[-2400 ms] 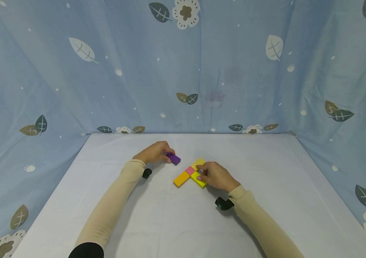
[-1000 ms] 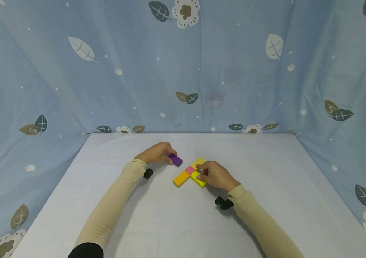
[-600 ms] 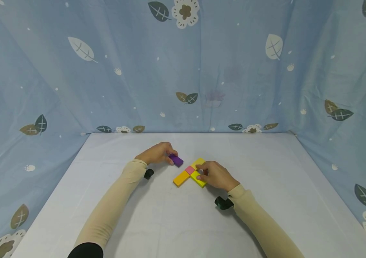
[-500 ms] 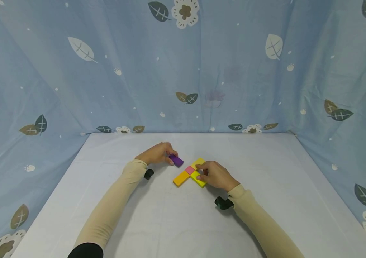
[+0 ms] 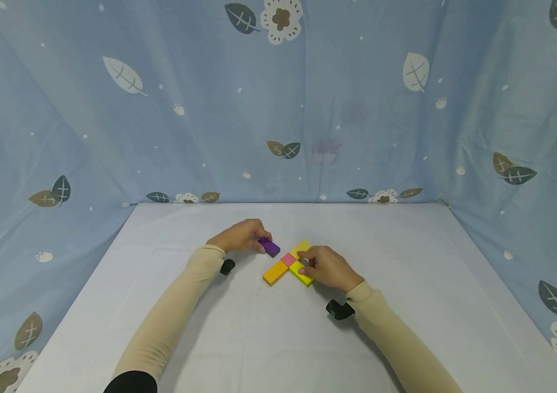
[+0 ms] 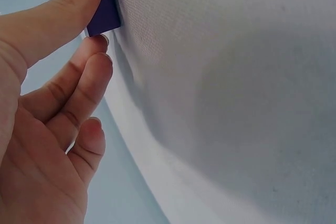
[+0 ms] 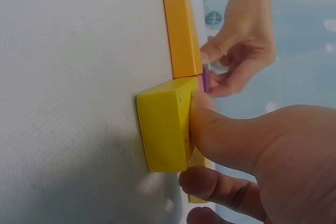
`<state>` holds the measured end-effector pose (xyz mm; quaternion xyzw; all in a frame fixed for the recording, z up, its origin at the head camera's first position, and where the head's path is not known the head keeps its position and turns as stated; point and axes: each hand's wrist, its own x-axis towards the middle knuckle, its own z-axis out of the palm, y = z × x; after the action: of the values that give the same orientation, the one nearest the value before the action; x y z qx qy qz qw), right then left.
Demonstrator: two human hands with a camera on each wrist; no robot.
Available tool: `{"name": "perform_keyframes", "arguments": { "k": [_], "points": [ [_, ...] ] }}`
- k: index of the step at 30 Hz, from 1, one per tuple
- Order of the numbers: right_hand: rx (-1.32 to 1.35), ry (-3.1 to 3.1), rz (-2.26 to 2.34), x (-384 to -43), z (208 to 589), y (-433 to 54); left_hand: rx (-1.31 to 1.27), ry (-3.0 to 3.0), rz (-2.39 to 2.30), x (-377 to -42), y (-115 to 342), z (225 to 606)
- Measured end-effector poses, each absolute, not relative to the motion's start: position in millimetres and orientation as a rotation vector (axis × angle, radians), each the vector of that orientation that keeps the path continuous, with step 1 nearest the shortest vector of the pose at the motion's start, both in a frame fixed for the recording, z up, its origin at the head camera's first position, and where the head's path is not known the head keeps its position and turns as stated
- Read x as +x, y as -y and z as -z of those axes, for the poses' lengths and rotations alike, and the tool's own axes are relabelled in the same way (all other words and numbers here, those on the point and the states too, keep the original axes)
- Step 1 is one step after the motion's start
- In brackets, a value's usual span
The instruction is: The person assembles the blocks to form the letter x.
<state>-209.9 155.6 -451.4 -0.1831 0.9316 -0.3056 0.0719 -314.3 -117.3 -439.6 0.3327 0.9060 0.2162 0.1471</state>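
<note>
My left hand (image 5: 243, 234) pinches a small purple block (image 5: 271, 249) between thumb and fingertips, just behind and left of a cluster of blocks. In the left wrist view, the purple block (image 6: 104, 17) is partly cut off at the top. A small pink block (image 5: 288, 259) lies at the middle of the cluster. An orange block (image 5: 275, 272) meets it at the front left, one yellow block (image 5: 299, 273) at the front right, another yellow block (image 5: 301, 247) at the back right. My right hand (image 5: 331, 267) holds the front yellow block, thumb on it; its index fingertip is by the back one.
A white cloth covers the table (image 5: 268, 344). Blue patterned curtain (image 5: 219, 109) stands along its back and sides. A dark wrist camera (image 5: 340, 310) hangs beneath the right wrist, and another dark wrist camera (image 5: 227, 266) beneath the left.
My left hand has moved the purple block slightly right and toward me, closer to the pink block. The right hand and the other blocks have stayed in place.
</note>
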Motion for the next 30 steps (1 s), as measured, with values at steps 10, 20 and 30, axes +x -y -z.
{"name": "perform_keyframes", "arguments": {
  "k": [10, 20, 30],
  "points": [
    [-0.564, -2.814, 0.894, -210.4, 450.8, -154.7, 1.02, -2.614, -0.59, -313.1, 115.3, 439.7],
    [-0.596, -2.811, 0.896, -211.1, 451.0, -155.7, 1.01, -2.614, -0.594, -313.1, 112.7, 441.5],
    [-0.61, -2.812, 0.898, -211.5, 451.5, -156.5, 1.017, -2.598, -0.581, -312.0, 107.9, 440.7]
  ]
}}
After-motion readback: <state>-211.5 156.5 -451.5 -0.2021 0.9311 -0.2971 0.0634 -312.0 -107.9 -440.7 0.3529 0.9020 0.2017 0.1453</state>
